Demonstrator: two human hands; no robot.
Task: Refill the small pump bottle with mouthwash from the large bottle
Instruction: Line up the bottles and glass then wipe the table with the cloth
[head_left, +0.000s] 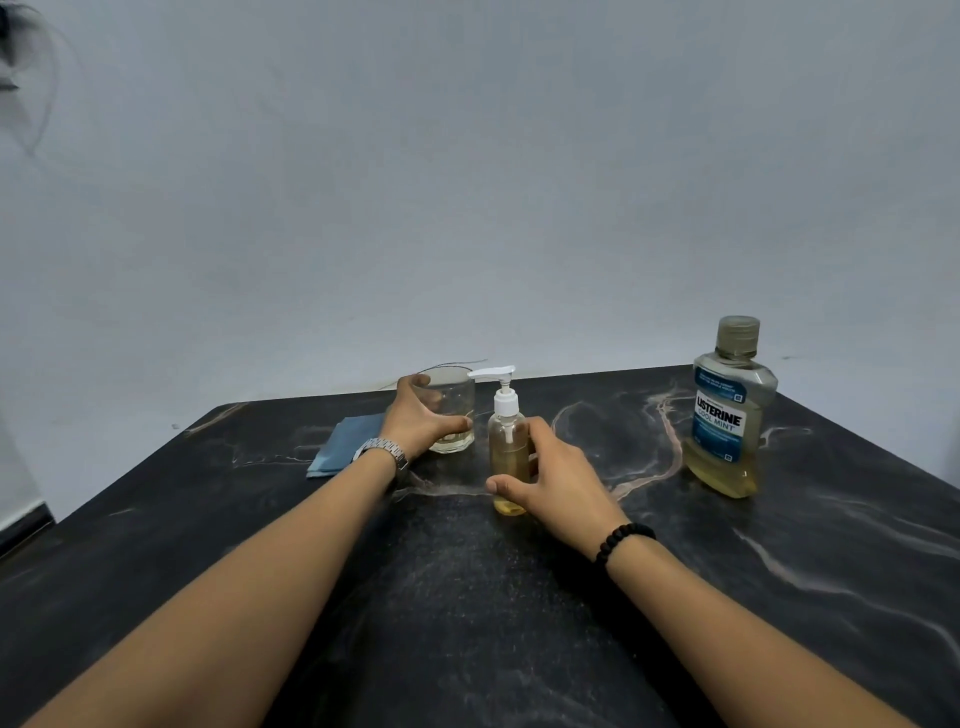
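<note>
dark marbled tabletop (467, 597) against a plain grey wall. at the left lies a folded blue cloth (340, 441); just beside it the left hand (415, 421) has its fingers (457, 425) curled round a glass (452, 410) holding a little yellowish liquid. next, the right hand (550, 478) wraps the small pump bottle (506, 447), thumb in front, pump on, mostly full. well apart at the right stands the large bottle (730, 410), capped. the refill looks done or not begun; if not begun, the next move is unscrewing the pump.
</note>
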